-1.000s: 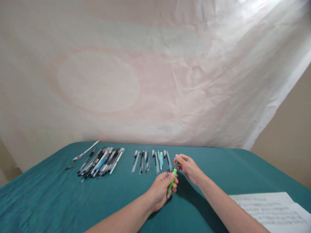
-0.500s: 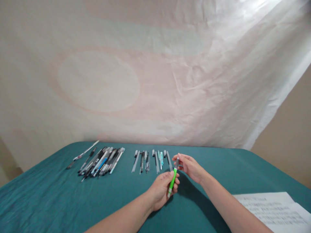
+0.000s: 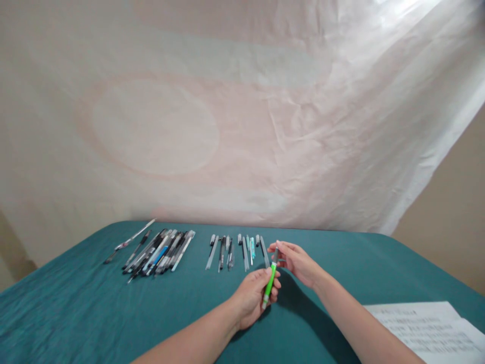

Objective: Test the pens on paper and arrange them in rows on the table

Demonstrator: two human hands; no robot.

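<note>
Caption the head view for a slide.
Left hand holds a green pen, right hand at its grey end, other pens lying on teal cloth.

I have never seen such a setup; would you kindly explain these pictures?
No machine here: these are a person's two bare hands, seen from a camera worn on the head, looking forward and down. The left hand grips a slim bright-green pen with a grey end; the right hand is at that grey end, its grip hard to judge. On the teal cloth-covered table lie a bunch of dark and pale pens, a spaced row of slim pens, and white paper with blurred lines.
</note>
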